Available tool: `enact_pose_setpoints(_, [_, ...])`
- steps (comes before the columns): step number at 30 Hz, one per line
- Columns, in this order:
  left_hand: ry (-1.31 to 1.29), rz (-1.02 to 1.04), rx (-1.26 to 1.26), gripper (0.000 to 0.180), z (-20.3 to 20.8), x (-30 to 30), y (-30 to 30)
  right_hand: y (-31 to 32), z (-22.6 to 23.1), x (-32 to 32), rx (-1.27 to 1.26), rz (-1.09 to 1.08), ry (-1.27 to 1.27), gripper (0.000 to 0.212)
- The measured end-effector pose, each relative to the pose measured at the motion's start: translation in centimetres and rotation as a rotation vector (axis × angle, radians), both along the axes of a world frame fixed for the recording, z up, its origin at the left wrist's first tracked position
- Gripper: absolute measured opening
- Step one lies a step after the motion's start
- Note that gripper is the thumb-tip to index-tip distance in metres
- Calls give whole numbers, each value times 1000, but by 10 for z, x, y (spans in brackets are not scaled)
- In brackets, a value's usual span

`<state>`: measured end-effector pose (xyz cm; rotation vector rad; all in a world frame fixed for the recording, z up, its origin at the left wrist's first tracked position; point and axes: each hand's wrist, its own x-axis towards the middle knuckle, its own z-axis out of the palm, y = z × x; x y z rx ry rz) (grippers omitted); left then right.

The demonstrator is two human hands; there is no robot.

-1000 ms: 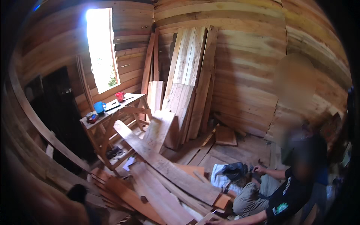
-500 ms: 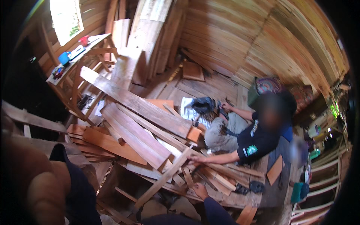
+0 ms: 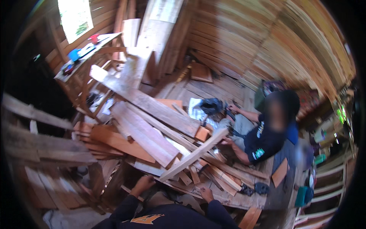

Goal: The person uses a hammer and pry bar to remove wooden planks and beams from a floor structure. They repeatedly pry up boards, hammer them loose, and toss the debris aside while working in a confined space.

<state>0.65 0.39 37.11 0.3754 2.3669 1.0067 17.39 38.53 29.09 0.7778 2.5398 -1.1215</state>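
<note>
My left hand (image 3: 143, 185) is low in the middle, just left of the lower end of a pale wooden batten (image 3: 194, 154). Blur hides whether its fingers are spread or curled. The batten slants up to the right, and a seated person's hand (image 3: 227, 141) is at its upper end. My right hand (image 3: 207, 194) rests by the near edge of the plank floor, fingers bent inward; what they hold, if anything, is too small to make out. Short wood strips (image 3: 194, 174) lie just beyond it.
Long boards (image 3: 145, 131) are stacked across the middle, with orange-brown planks (image 3: 118, 143) to their left. A person (image 3: 263, 139) sits on the right beside a dark plastic bag (image 3: 211, 106). A workbench (image 3: 95, 45) with cups stands under the window.
My left hand has come down from close to the camera to beside the batten's lower end. The batten has moved up and right, with the seated person's hand at its upper end.
</note>
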Motion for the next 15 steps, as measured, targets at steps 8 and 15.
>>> enact_pose_setpoints(8, [-208, -73, -194, 24, -47, 26, -35, 37, -59, 23, -224, -166, -161, 15])
enact_pose_setpoints(15, [-72, 156, -163, 24, -68, 30, -91, 5, -37, -15, -310, -43, -222, 16])
